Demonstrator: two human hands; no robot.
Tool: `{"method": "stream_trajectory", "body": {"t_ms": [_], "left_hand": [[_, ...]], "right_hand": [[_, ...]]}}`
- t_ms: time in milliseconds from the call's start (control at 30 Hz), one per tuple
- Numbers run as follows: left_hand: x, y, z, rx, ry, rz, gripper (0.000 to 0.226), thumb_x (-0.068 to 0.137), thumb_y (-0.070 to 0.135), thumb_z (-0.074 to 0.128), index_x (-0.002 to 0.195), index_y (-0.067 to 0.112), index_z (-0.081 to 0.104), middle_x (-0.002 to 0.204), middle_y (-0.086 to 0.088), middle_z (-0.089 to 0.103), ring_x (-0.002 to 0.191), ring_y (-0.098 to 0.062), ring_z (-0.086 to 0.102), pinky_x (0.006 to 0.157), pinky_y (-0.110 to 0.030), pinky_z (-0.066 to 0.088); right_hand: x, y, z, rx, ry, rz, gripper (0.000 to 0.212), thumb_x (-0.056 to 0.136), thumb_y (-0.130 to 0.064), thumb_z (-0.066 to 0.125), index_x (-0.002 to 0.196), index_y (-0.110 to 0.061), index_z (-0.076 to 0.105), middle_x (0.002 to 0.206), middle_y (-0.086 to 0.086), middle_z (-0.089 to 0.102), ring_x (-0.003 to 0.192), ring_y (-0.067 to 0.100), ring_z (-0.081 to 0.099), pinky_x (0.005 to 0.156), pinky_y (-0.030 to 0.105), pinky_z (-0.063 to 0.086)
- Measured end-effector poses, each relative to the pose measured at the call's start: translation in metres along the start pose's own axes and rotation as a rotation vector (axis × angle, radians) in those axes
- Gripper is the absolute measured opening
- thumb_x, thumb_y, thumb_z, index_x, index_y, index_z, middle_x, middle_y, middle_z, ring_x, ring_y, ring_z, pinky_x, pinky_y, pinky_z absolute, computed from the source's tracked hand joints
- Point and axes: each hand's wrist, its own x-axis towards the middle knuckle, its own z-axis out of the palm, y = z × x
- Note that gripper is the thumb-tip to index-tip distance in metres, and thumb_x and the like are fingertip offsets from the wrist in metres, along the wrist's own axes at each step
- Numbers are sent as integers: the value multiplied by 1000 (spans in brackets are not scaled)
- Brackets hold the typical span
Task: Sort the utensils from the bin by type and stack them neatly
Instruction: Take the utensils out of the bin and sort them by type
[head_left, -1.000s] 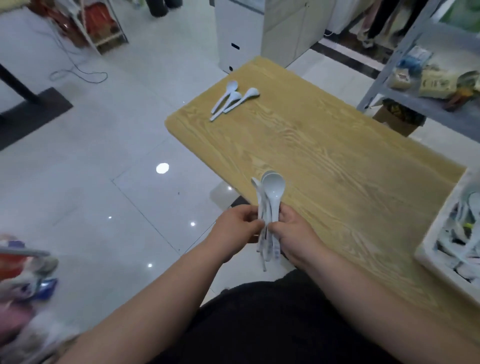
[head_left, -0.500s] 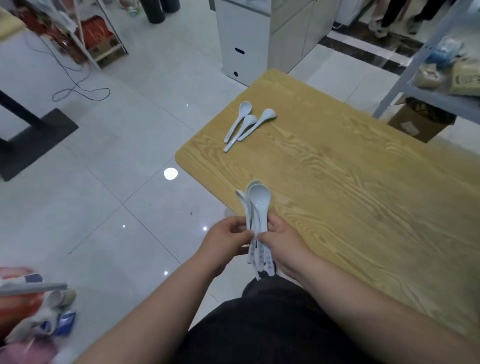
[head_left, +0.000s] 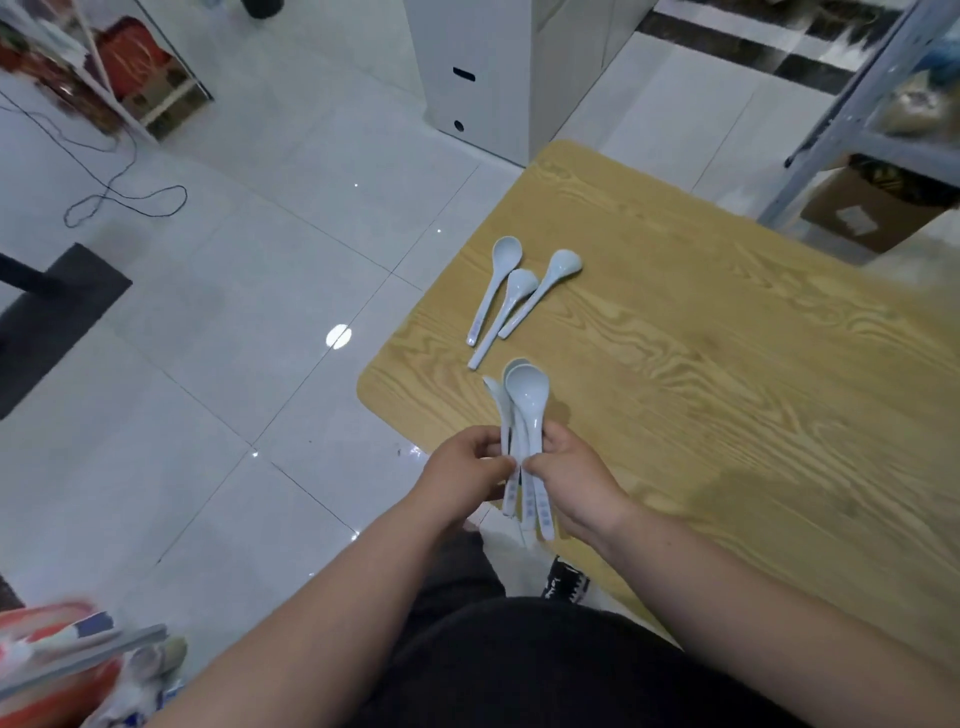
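Over the near-left corner of the wooden surface (head_left: 727, 395), the left hand (head_left: 462, 470) holds a bundle of white soup spoons (head_left: 525, 400) from the left, its fingers (head_left: 496, 461) curled in and clamped on the handles about midway along. Just beyond, three loose spoons (head_left: 511, 293) lie on the surface with bowls pointing away, handles fanned and crossing, not stacked.

The bundle stands roughly upright between the two hands, bowls up. Two bowls nest facing the camera, one at the left is turned sideways, and the handle ends hang uneven below the hands. The right hand (head_left: 571, 480) grips the same handles from the opposite side, its fingers (head_left: 543, 460) pinched shut on them. The bin is out of view.

The step looks like squaring the bundle before it joins the loose three. To do it well, one hand should keep a firm hold while the other eases off and turns the sideways spoon to face the same way as the rest. The bowls can then be seated into one another and the handle ends levelled. The hands sit right at the edge, partly above the floor, so working further over the surface would catch a smooth spoon if it slips.
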Motion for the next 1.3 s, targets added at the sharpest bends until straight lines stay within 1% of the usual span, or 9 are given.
{"method": "stream_trajectory", "body": {"t_ms": [100, 300, 533, 667, 800, 867, 967, 1133, 1300], "left_hand": [[49, 15, -24, 42, -57, -17, 30, 88, 0, 61, 112, 15, 70, 100, -8, 74, 92, -24, 74, 86, -46, 60], [134, 62, -58, 243, -163, -32, 30, 82, 2, 58, 94, 23, 75, 92, -15, 73, 87, -34, 72, 83, -53, 60], [204, 105, -73, 687, -192, 229, 18, 84, 9, 53, 98, 15, 64, 85, -1, 65, 76, -17, 60, 65, -31, 47], [232, 96, -81, 804, -180, 315, 16, 82, 2, 51, 71, 13, 50, 77, -13, 53, 64, -25, 50, 53, -29, 36], [244, 91, -88, 874, -162, 320, 41, 86, 14, 56, 127, 18, 57, 104, -8, 63, 96, -26, 61, 81, -37, 52], [244, 89, -91, 911, -108, 334, 56, 86, 16, 57, 141, 19, 47, 116, -9, 57, 110, -28, 55, 95, -36, 47], [242, 87, -95, 917, -109, 336, 62, 86, 11, 55, 146, 17, 40, 128, -11, 46, 113, -28, 49, 92, -29, 38], [239, 88, -103, 921, -221, 365, 37, 84, 20, 52, 120, 25, 52, 106, -5, 55, 92, -23, 57, 80, -38, 53], [232, 74, -109, 999, -211, 548, 65, 86, 14, 61, 146, 13, 39, 128, -11, 47, 111, -24, 49, 92, -27, 37]], "right_hand": [[40, -17, 16, 41, 89, 24, 46, 90, 16, 42, 117, -14, 64, 104, 11, 77, 97, 31, 74, 90, 53, 58], [127, -44, 33, 37, 409, 139, 43, 81, 7, 46, 100, -26, 67, 101, 6, 74, 94, 30, 71, 88, 54, 58], [162, -87, 29, -90, 675, 122, 28, 96, -7, 41, 113, -23, 55, 102, -1, 61, 87, 17, 57, 69, 30, 43], [177, -80, 27, -156, 728, 157, 41, 96, -6, 40, 130, -21, 57, 115, 4, 64, 94, 22, 60, 70, 30, 44], [184, -76, 35, -244, 772, 176, 36, 95, -9, 42, 124, -21, 59, 113, 6, 66, 89, 23, 62, 62, 29, 46], [185, -71, 39, -273, 807, 177, 41, 94, -14, 48, 135, -22, 53, 128, 5, 62, 105, 25, 62, 76, 35, 55], [181, -60, 43, -321, 815, 186, 71, 91, -21, 60, 155, -25, 29, 153, 2, 42, 136, 27, 47, 101, 50, 52], [171, -54, 47, -362, 735, 94, 68, 87, -14, 62, 147, -30, 36, 142, -1, 52, 127, 22, 56, 100, 45, 52], [158, -55, 46, -460, 710, 42, 68, 91, -17, 61, 152, -30, 32, 151, 3, 40, 132, 23, 49, 106, 39, 46]]}}
